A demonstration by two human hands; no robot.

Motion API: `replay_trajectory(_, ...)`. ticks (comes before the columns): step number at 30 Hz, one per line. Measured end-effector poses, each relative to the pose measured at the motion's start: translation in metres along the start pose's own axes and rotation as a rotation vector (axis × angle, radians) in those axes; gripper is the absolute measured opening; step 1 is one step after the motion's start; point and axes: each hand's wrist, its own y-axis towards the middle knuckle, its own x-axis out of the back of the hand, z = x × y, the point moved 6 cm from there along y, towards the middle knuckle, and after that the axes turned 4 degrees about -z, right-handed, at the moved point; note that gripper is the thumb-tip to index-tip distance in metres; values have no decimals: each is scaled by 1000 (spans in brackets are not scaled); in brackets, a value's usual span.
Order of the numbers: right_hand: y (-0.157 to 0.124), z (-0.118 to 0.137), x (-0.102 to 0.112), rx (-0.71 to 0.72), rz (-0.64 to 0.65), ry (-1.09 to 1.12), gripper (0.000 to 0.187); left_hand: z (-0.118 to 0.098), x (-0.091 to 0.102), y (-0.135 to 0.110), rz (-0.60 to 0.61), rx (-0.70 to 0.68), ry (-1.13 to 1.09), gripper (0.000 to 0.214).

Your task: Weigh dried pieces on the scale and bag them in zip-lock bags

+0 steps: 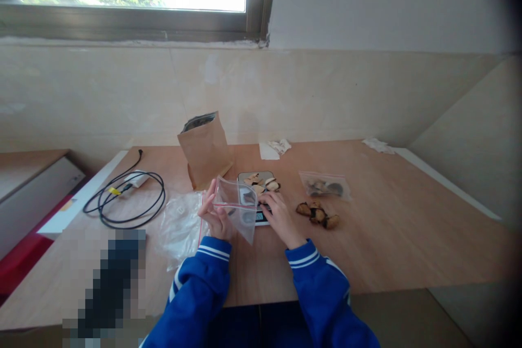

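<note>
My left hand grips a clear zip bag with a red seal line, held tilted in front of a small digital scale. Pale, dark-edged dried pieces that look like mushrooms lie on the scale's pan. My right hand is at the near right of the pan, beside the bag's edge, with its fingers bent together at the pieces. What its fingertips hold, if anything, is hidden. Part of the scale shows through the bag, and its display is partly covered.
Right of the scale lie several loose dried pieces and a filled zip bag. A brown paper bag stands open behind. To the left are clear plastic bags, a coiled black cable and a blurred dark object.
</note>
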Motion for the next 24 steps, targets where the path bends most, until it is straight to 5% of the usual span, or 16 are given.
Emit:
replay_trajectory(6, 5, 6, 18, -22, -105, 16, 18, 3, 0, 1, -19, -38, -16, 24)
replay_trajectory(15, 32, 39, 86, -200, -556, 283, 15, -6, -2, 5, -13, -63, 7, 26)
replay_trajectory(20, 45, 60, 86, -122, -334, 362, 23, -6, -2, 3, 4, -107, -36, 26)
replay_trajectory(24, 42, 38, 67, -166, -307, 350, 26, -4, 0, 2, -12, -108, -10, 26)
